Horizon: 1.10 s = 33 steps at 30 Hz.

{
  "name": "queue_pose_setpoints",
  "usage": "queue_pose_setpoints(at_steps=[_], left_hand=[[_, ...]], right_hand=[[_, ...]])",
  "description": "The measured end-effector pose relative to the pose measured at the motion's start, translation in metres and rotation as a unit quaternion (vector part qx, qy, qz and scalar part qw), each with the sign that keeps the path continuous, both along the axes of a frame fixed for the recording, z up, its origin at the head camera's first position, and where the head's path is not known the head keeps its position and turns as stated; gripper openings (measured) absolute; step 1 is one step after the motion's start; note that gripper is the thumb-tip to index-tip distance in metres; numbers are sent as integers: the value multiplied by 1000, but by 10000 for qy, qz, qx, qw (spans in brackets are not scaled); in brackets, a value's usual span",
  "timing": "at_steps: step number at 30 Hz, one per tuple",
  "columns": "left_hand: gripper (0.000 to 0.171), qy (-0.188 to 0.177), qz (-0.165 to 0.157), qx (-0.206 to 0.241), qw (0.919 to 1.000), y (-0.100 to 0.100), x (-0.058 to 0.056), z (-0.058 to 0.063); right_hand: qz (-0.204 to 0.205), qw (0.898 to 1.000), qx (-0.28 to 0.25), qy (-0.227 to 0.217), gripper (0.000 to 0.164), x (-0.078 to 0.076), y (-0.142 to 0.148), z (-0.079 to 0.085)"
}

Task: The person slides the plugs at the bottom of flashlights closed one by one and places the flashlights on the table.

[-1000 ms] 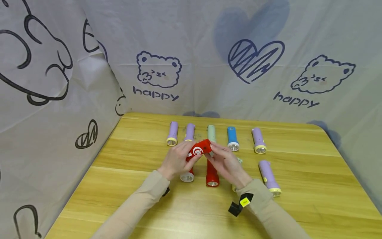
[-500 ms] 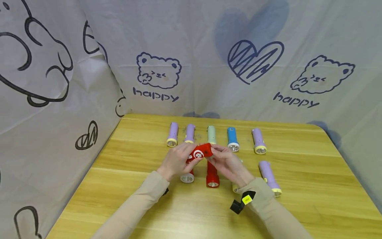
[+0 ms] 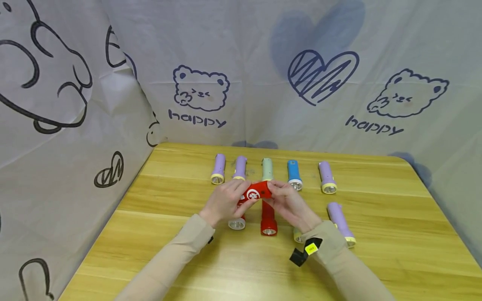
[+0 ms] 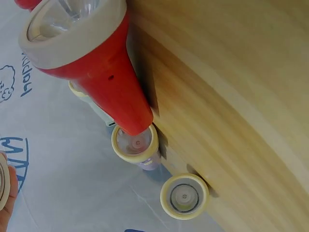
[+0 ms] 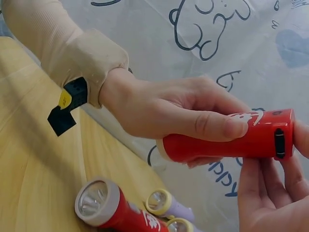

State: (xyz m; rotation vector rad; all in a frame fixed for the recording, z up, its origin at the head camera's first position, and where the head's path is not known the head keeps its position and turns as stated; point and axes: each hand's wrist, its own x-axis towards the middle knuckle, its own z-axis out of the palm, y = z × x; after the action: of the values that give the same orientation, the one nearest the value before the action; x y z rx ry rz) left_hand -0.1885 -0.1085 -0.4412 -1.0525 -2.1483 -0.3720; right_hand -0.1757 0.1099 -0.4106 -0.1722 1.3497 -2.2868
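Both hands hold a red flashlight (image 3: 260, 191) with a white printed emblem, raised above the table. My left hand (image 3: 225, 201) wraps round its body, thumb along the side, in the right wrist view too, where the flashlight (image 5: 203, 148) lies nearly level. Fingers of my right hand (image 3: 290, 205) pinch its tail end, beside a small black slot. The left hand covers most of the head end. Below the hands stand a red flashlight with a white rim (image 3: 237, 224) and an all-red flashlight (image 3: 268, 221). The left wrist view shows the white-rimmed flashlight (image 4: 106, 82) up close.
Behind, a row holds purple flashlights (image 3: 218, 169), a pale green one (image 3: 267, 168) and a blue one (image 3: 293, 172). Another purple flashlight (image 3: 340, 221) lies right of my right hand. The wooden table (image 3: 169, 175) meets a printed cloth (image 3: 260, 104) at the back.
The held flashlight has shifted slightly right and tilted closer to level, its tail end lower. My right hand has moved a little with it; the left keeps its grip.
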Motion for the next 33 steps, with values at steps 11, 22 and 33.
queue_pose_setpoints(at_steps=[11,22,33], left_hand=[[59,-166,30,-154,9997,-3,-3,-3],[59,-336,349,-401,9980,-5,-2,-6],[32,-1206,694,-136,9902,-6,1,-5]], right_hand=[[-254,9994,226,-27,40,0,1,-5],[-449,9980,409,-148,27,-1,1,-12],[-631,9972,404,33,30,-2,10,-14]])
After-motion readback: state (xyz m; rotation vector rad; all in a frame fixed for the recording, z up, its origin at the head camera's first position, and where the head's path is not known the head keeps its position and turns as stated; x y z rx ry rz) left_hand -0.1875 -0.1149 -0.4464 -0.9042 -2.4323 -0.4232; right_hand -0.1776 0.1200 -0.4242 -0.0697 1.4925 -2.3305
